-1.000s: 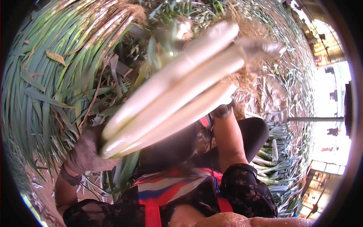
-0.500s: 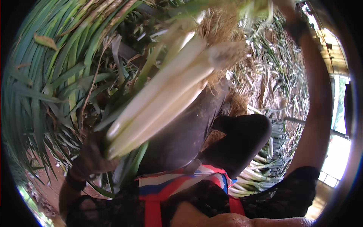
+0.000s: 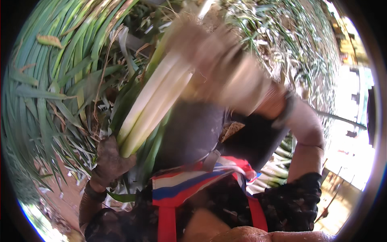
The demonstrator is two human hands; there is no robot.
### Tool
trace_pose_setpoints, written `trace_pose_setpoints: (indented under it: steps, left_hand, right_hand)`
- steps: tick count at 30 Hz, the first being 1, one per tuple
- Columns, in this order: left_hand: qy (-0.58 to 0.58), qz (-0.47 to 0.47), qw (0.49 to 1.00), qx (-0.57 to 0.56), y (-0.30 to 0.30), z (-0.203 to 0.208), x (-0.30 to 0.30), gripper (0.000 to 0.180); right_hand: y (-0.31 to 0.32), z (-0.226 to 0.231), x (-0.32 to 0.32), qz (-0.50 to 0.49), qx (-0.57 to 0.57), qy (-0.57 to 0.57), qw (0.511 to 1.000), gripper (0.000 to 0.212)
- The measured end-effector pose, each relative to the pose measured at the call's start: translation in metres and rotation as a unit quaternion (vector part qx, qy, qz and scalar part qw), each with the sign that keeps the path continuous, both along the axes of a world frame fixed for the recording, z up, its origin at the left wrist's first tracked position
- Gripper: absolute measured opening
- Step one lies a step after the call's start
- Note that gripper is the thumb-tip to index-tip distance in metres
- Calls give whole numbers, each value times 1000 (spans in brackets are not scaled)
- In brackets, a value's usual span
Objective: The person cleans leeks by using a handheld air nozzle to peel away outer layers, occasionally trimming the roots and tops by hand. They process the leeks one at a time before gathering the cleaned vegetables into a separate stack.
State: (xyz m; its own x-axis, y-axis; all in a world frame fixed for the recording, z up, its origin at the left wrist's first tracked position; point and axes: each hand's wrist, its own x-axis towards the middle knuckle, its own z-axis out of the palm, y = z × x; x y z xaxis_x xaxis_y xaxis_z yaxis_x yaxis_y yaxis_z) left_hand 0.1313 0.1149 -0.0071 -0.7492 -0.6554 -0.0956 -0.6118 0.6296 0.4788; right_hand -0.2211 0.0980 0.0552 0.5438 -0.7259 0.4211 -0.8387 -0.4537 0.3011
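Note:
My gloved left hand (image 3: 111,161) is closed around a small bunch of leeks (image 3: 157,101), gripping them where the white shanks turn green. The bunch slants up and to the right across my lap. At its upper, root end is my gloved right hand (image 3: 236,70), badly smeared by motion. Whether that hand grips the leeks or only passes over them is unclear, and its fingers cannot be made out. It covers most of the root ends.
Long green leek leaves (image 3: 40,88) are heaped along the left. Leafy trimmings (image 3: 290,44) litter the ground at the upper right. More leeks with pale stalks (image 3: 276,167) lie beside my dark-clad legs (image 3: 185,137). A striped cloth (image 3: 193,183) crosses my waist.
My right hand has swung from the upper right, where it was among leaves and roots, down to the bunch's root end. My left hand keeps its hold; the bunch now stands a little steeper.

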Motion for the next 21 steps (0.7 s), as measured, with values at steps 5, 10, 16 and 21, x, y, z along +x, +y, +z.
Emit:
trace_pose_setpoints:
  steps: [5,10,16,21]
  left_hand:
    - [49,-304,932,-192,3,33,-51,44]
    - [20,-143,956,256,10,85,-109,60]
    - [251,-173,944,128,-121,119,-151,42]
    - [175,66,982,-32,-162,77,-148,39]
  right_hand:
    - [60,-41,71,47,1,-118,992,20]
    - [110,8,40,44,-119,-50,991,16]
    - [291,139,-78,-325,15,-176,929,16]
    - [522,206,-71,-851,-103,-80,509,22]
